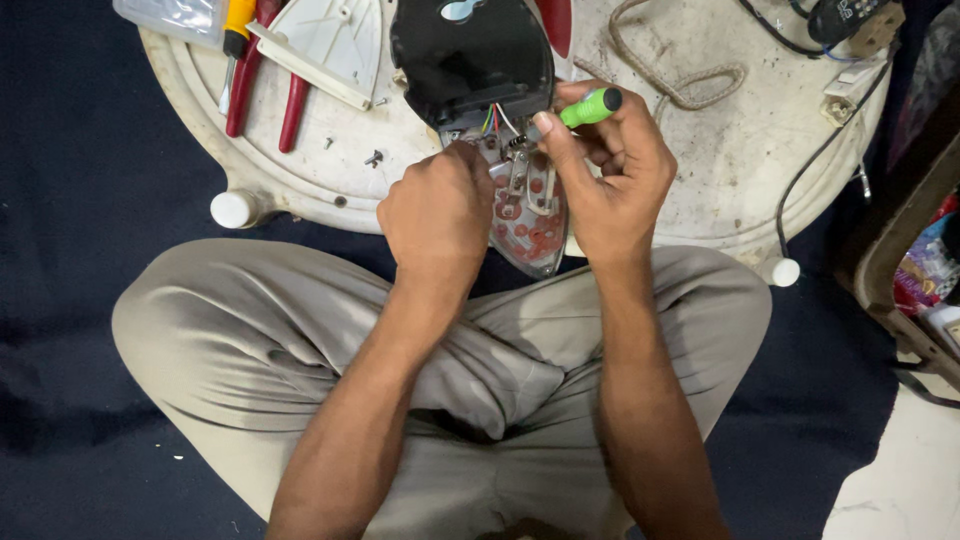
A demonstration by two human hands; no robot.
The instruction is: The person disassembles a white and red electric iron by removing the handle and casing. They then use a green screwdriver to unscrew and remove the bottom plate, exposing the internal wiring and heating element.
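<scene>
Opened iron (520, 215) lay at the near edge of a round white table (740, 150), black shell (470, 55) tipped back. Left hand (437, 215) was curled, pinching at its wiring. Right hand (605, 175) gripped a green-handled screwdriver (585, 108). Red pliers (262, 90) and loose screws (373, 157) lay alongside; dark floor (70, 300) below.

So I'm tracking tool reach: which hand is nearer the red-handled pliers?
Left. The left hand sits just right of and below the red-handled pliers; the right hand lies farther right, gripping a green-handled screwdriver.
</scene>
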